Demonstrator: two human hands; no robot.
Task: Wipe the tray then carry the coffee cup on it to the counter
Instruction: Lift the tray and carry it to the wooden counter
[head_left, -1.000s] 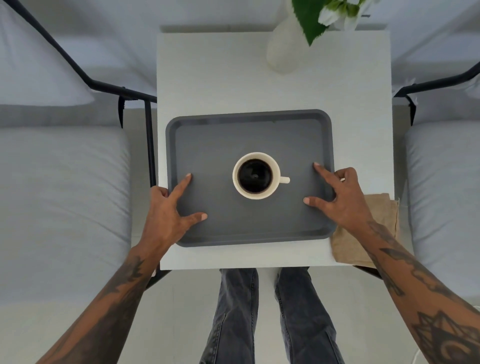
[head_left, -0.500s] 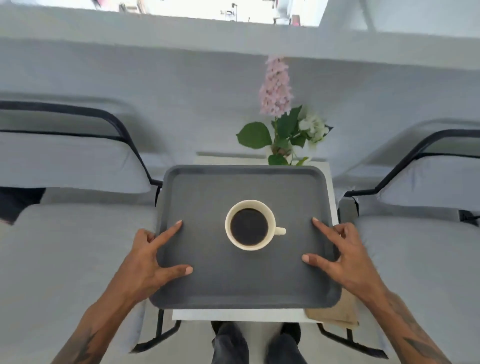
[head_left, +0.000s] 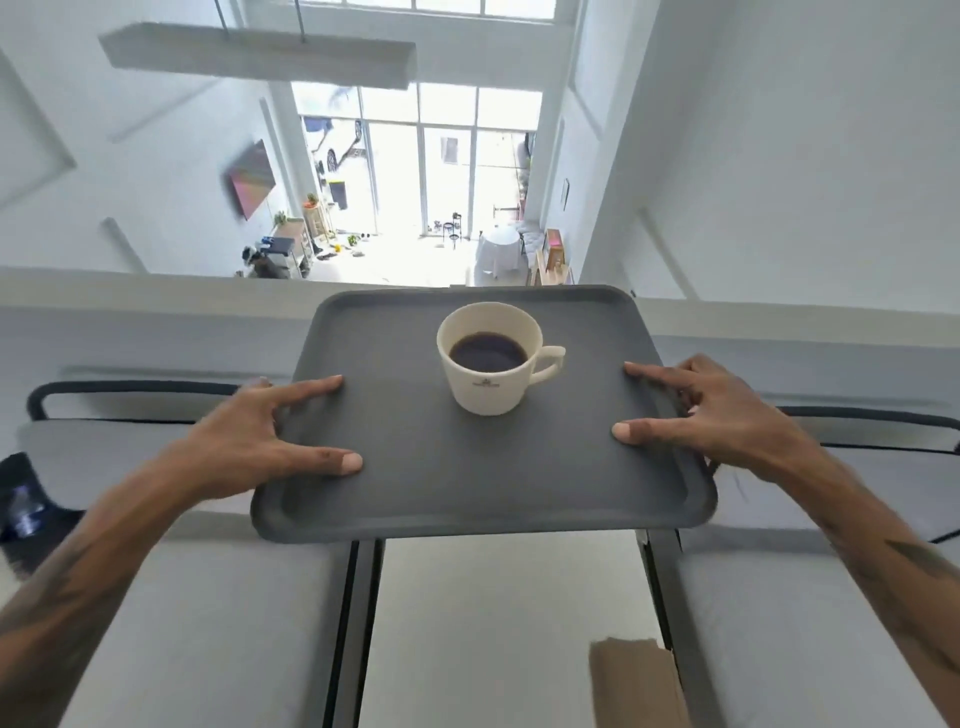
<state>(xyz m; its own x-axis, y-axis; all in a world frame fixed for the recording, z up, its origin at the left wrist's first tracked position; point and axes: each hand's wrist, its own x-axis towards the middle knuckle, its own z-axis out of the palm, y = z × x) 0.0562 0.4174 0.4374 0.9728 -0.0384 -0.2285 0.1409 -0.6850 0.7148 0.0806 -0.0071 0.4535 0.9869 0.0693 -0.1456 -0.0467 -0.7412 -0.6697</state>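
Tray (head_left: 467, 467) with coffee cup (head_left: 488, 358) held level, left hand (head_left: 249, 436) and right hand (head_left: 727, 415) in clamping grip.

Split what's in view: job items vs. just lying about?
Job: tray, held up off the table; coffee cup standing on it; left hand and right hand, each gripping a side edge.
Lying about: brown cloth, white table, grey seats.
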